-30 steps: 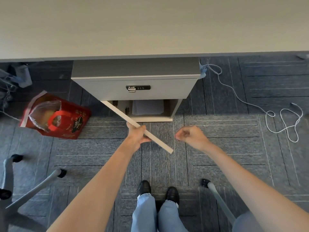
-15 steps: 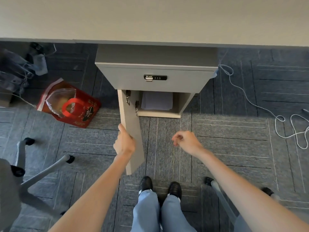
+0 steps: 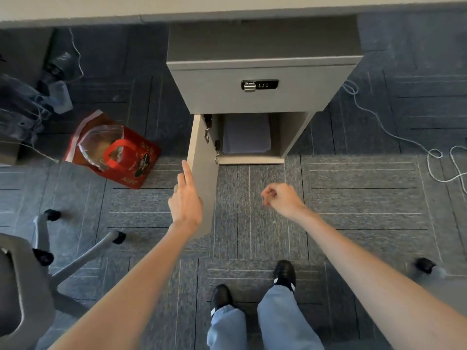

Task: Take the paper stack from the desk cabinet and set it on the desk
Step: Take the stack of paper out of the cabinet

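A grey desk cabinet (image 3: 257, 97) with a combination lock stands under the pale desk (image 3: 177, 6). Its lower door (image 3: 203, 173) is swung wide toward me, hinged on the left. Inside the lower compartment lies a white paper stack (image 3: 246, 133), flat on the shelf. My left hand (image 3: 185, 198) is at the outer face of the door, index finger stretched along its edge, fingers apart, holding nothing. My right hand (image 3: 283, 198) hovers over the carpet in front of the compartment, fingers curled loosely with nothing in them.
A red gift bag (image 3: 113, 152) sits on the carpet left of the cabinet. A grey office chair (image 3: 30, 269) stands at the lower left, another caster (image 3: 425, 266) at the right. A white cable (image 3: 394, 132) snakes across the floor on the right. My shoes (image 3: 284, 272) stand below.
The door has swung from half open to fully open on the left. My left hand has let go of its edge and now rests against its outer face. The view has shifted closer.
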A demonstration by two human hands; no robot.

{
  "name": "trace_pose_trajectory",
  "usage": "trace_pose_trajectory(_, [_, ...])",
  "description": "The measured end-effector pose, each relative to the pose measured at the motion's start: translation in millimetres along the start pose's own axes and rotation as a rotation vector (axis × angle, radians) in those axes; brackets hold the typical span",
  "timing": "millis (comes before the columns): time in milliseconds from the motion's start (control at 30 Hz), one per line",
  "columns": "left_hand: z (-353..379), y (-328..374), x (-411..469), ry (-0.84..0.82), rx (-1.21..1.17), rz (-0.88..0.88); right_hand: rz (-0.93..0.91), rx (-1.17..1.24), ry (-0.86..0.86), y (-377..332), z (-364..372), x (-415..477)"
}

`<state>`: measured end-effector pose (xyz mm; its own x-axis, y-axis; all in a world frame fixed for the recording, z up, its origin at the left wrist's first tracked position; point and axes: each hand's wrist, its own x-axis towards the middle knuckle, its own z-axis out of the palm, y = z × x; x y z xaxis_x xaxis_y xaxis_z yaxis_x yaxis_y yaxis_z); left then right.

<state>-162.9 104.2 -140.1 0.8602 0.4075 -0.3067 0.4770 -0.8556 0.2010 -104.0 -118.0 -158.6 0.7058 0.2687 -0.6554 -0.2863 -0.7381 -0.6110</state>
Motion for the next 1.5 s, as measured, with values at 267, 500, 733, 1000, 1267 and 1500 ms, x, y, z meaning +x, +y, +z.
trace_pose_trajectory(267, [34.3,2.5,-7.4,0.205,0.152,0.509,0.009,0.009,0.070,22.2,23.6,11.7])
trace_pose_trajectory(500, [113.4,49.4,55.6,0.078,-0.058,0.530,-0.056,-0.090,0.249,76.9,26.7,73.2])
trace_pose_trajectory(733, [205.6,72.7,151.2,0.097,-0.259,0.428,-0.168,-0.112,0.371,121.3,26.0,196.1])
trace_pose_trajectory(1000, [275.4,64.0,262.0,0.188,-0.270,0.380,-0.242,-0.116,0.446,137.4,15.0,338.0])
trace_pose_trajectory(1267, [329.5,54.3,327.3,0.059,-0.220,0.253,-0.199,-0.170,0.458,160.5,29.8,406.1])
trace_pose_trajectory(1500, [365.5,44.3,365.0,-0.144,-0.230,-0.024,-0.078,0.002,0.418,161.7,28.8,441.4])
